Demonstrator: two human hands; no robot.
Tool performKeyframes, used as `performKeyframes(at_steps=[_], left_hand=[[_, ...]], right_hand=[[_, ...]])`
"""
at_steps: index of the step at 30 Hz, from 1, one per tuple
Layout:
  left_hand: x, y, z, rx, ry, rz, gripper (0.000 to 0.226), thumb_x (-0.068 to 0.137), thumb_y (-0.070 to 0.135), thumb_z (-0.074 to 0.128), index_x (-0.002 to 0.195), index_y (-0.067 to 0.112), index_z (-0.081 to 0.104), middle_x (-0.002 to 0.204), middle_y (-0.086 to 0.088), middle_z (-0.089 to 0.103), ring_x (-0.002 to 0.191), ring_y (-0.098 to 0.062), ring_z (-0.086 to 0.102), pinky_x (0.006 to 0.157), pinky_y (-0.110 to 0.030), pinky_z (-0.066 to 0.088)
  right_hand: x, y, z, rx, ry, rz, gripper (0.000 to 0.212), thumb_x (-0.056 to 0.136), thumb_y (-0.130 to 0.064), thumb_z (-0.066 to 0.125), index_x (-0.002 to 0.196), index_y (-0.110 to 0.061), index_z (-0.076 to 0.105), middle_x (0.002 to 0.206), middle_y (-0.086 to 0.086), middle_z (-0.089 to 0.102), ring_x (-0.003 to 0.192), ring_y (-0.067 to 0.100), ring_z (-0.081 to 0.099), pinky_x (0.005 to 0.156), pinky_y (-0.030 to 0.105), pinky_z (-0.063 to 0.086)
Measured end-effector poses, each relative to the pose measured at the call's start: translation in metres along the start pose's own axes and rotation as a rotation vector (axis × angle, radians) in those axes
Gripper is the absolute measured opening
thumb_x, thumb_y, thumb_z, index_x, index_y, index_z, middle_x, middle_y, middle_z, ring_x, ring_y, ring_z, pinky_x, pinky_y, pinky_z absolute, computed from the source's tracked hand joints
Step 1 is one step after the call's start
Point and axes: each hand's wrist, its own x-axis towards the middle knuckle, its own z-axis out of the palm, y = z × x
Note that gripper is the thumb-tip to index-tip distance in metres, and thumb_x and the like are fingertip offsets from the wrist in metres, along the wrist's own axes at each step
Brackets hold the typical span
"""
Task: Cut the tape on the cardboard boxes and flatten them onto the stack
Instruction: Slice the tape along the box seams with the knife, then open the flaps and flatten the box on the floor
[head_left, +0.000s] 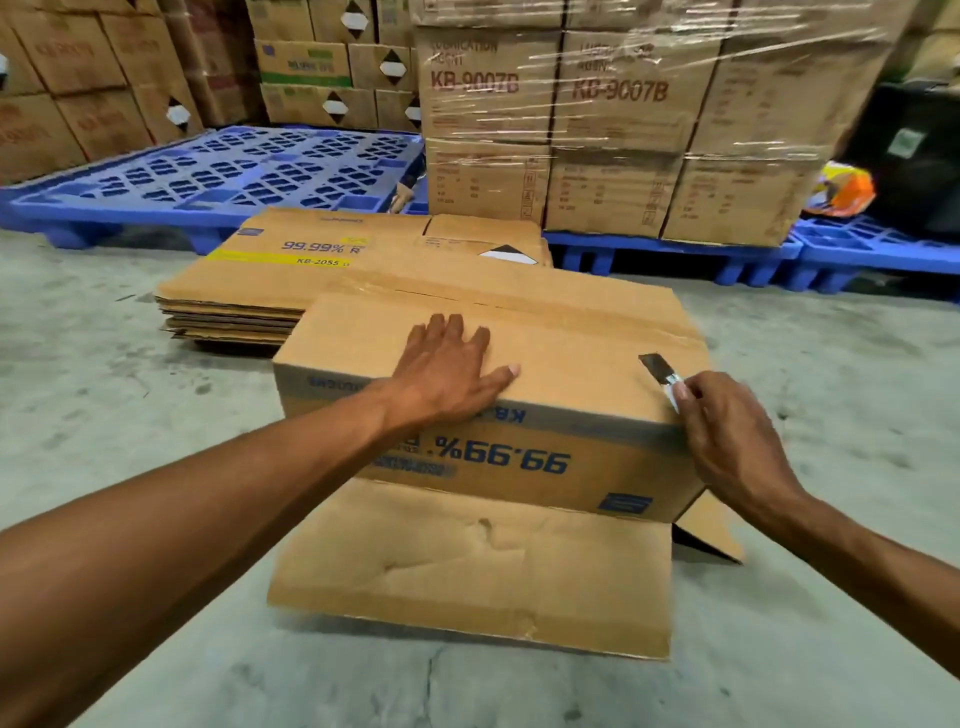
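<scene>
A brown cardboard box (561, 358) with upside-down blue "99.99%" print stands on the concrete floor, one flap (467, 566) folded out toward me. A strip of clear tape (597, 306) runs along its top seam. My left hand (447, 369) presses flat on the box top, fingers spread. My right hand (727, 431) pinches a small cutter knife (662, 376) at the box's right top edge, blade pointing up and left over the top. Behind the box lies a stack of flattened cardboard (249, 291).
A blue plastic pallet (218, 176) lies behind the stack at left. Shrink-wrapped cartons (623, 130) stand on another blue pallet (779, 254) at right. More cartons (78, 78) fill the back left. An orange item (847, 192) sits at far right.
</scene>
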Motion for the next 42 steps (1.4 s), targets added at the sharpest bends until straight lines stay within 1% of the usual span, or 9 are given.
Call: performKeyframes(at_steps=[5,12,16,22,29,32,35,38,42], left_hand=[[0.01,0.065,0.01,0.009,-0.004,0.222,0.066,0.093,0.059,0.025,0.14,0.014,0.037,0.143,-0.02,0.035,0.131,-0.034,0.031,0.108,-0.048,0.024],[-0.007,0.108,0.053,0.168,0.083,0.377,0.078,0.094,0.062,0.018,0.151,0.011,0.004,0.157,-0.023,0.004,0.146,-0.036,0.002,0.117,-0.049,0.001],[-0.015,0.101,0.064,0.226,0.104,0.463,0.078,0.094,0.059,0.024,0.151,0.01,0.0,0.157,-0.024,0.002,0.146,-0.036,0.0,0.118,-0.046,0.001],[-0.014,0.093,0.067,0.262,0.132,0.506,0.078,0.094,0.059,0.025,0.151,0.011,0.001,0.157,-0.024,0.006,0.145,-0.037,0.006,0.118,-0.046,0.005],[-0.016,0.049,0.04,0.159,0.217,0.436,0.074,0.092,0.062,0.005,0.128,0.013,0.047,0.127,-0.017,0.053,0.119,-0.033,0.048,0.097,-0.045,0.039],[-0.007,0.003,0.027,0.087,0.239,0.193,0.071,0.09,0.064,0.009,0.115,0.017,0.056,0.116,-0.013,0.057,0.112,-0.032,0.049,0.095,-0.048,0.034],[0.001,-0.038,0.014,0.01,0.161,-0.143,0.069,0.086,0.069,0.028,0.13,0.019,0.048,0.135,-0.02,0.043,0.129,-0.035,0.033,0.106,-0.054,0.021],[0.006,-0.057,0.006,-0.115,0.131,-0.39,0.079,0.084,0.067,0.041,0.14,0.012,0.033,0.147,-0.027,0.025,0.138,-0.041,0.019,0.112,-0.054,0.013],[0.011,-0.076,-0.004,-0.294,0.164,-0.62,0.088,0.084,0.061,0.051,0.143,0.0,0.026,0.146,-0.028,0.028,0.134,-0.043,0.028,0.108,-0.048,0.026]], right_hand=[[-0.077,-0.009,0.003,-0.022,-0.219,-0.344,0.015,0.1,-0.03,0.04,0.087,-0.023,0.044,0.067,0.004,0.062,0.052,0.027,0.055,0.044,0.034,0.039],[-0.182,0.02,0.084,-0.19,-0.67,-0.625,0.018,0.088,-0.017,0.055,0.105,-0.01,0.057,0.084,0.014,0.061,0.062,0.034,0.06,0.047,0.03,0.042],[-0.23,0.036,0.111,-0.228,-0.731,-0.853,0.018,0.087,-0.021,0.06,0.105,-0.015,0.06,0.088,0.006,0.062,0.074,0.023,0.061,0.058,0.028,0.048],[-0.234,0.03,0.112,-0.262,-0.718,-0.816,0.023,0.085,-0.036,0.05,0.096,-0.019,0.061,0.086,0.002,0.061,0.07,0.021,0.059,0.058,0.025,0.047],[-0.128,0.002,0.051,-0.015,-0.431,-0.555,0.037,0.097,-0.036,0.039,0.082,-0.009,0.06,0.077,0.008,0.061,0.069,0.027,0.059,0.057,0.036,0.046],[-0.057,-0.002,0.011,0.11,-0.052,-0.341,0.034,0.097,-0.032,0.044,0.076,-0.009,0.057,0.07,0.003,0.055,0.063,0.02,0.052,0.057,0.036,0.044],[0.007,0.012,-0.009,0.14,0.1,0.005,0.024,0.095,-0.03,0.05,0.103,-0.01,0.062,0.102,0.008,0.058,0.092,0.021,0.056,0.079,0.039,0.048],[0.038,0.024,-0.009,0.181,-0.077,0.458,0.06,0.092,-0.047,0.051,0.139,-0.011,0.041,0.143,0.017,0.043,0.125,0.034,0.046,0.1,0.046,0.04],[0.037,0.022,0.004,0.258,-0.286,0.631,0.076,0.087,-0.057,0.052,0.136,0.0,0.04,0.141,0.019,0.043,0.12,0.036,0.046,0.095,0.042,0.04]])
